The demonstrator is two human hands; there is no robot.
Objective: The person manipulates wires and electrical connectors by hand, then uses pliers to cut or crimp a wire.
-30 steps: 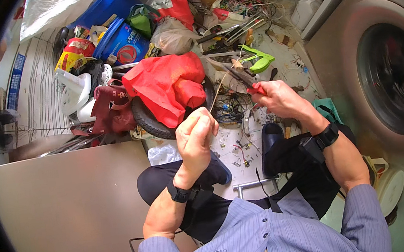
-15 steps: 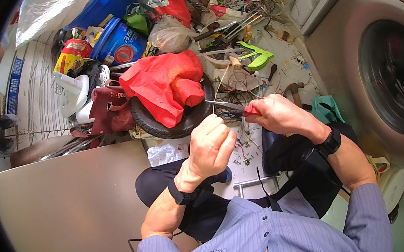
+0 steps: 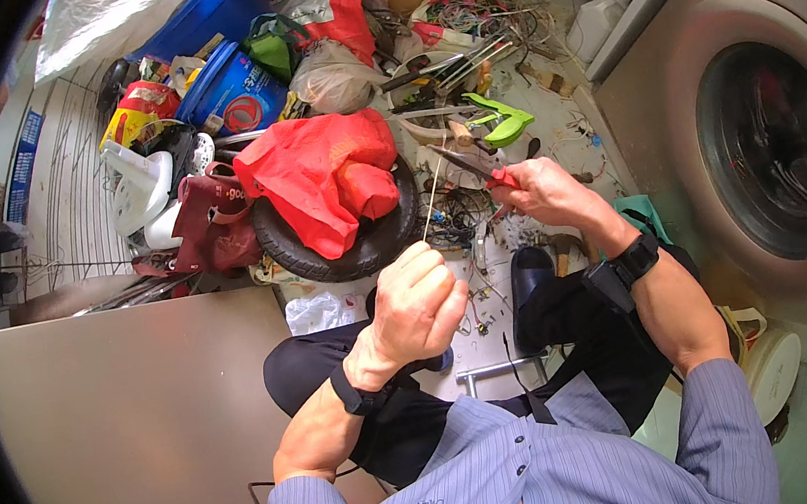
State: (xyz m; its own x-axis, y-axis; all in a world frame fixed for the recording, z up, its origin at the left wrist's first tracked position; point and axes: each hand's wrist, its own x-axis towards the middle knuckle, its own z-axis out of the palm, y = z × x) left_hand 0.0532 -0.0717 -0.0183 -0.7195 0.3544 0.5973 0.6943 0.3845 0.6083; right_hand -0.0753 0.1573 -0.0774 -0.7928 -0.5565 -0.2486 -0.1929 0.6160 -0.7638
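Left hand (image 3: 417,303) pinching thin wire (image 3: 431,200) upright, steadying it; right hand (image 3: 539,191) gripping red-handled pliers (image 3: 473,165), jaws reaching toward wire tip.

Thin pale wire (image 3: 431,198), smooth; pliers (image 3: 473,165) of dull dark metal with glossy red plastic grips; matt black rubber tyre (image 3: 343,249) under crinkled glossy red plastic bag (image 3: 324,176); brushed matt metal panel (image 3: 133,426); striped cotton shirt sleeve (image 3: 717,425).
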